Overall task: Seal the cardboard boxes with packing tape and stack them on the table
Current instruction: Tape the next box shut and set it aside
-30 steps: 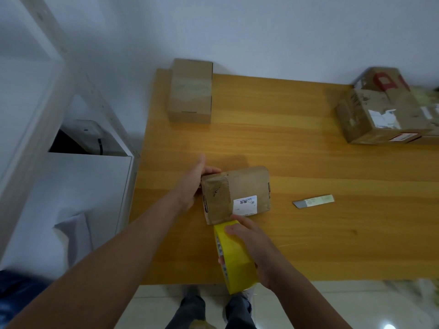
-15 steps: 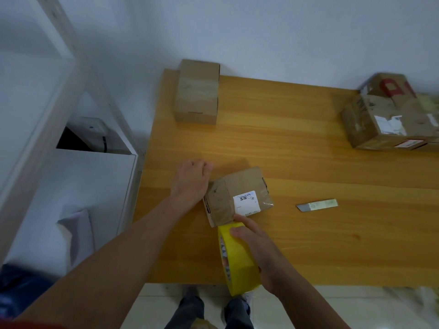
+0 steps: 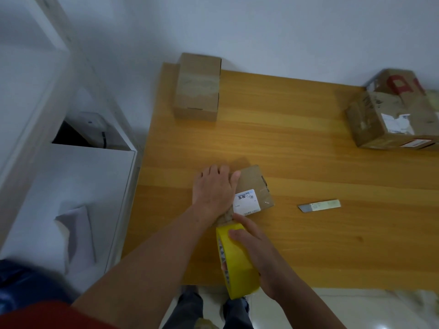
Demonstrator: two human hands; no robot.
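The left hand (image 3: 213,193) lies spread flat over the left part of the small cardboard box (image 3: 255,186), pressing it down, thumb stretched along the top. The right hand (image 3: 256,252) is wrapped round a yellow tape roll (image 3: 237,269), held on edge against the box's near end. The box sits near the front left of the wooden table (image 3: 308,162). A utility knife (image 3: 319,205) lies to its right. A taped box (image 3: 198,87) stands at the far left corner, and larger boxes (image 3: 392,122) are stacked far right.
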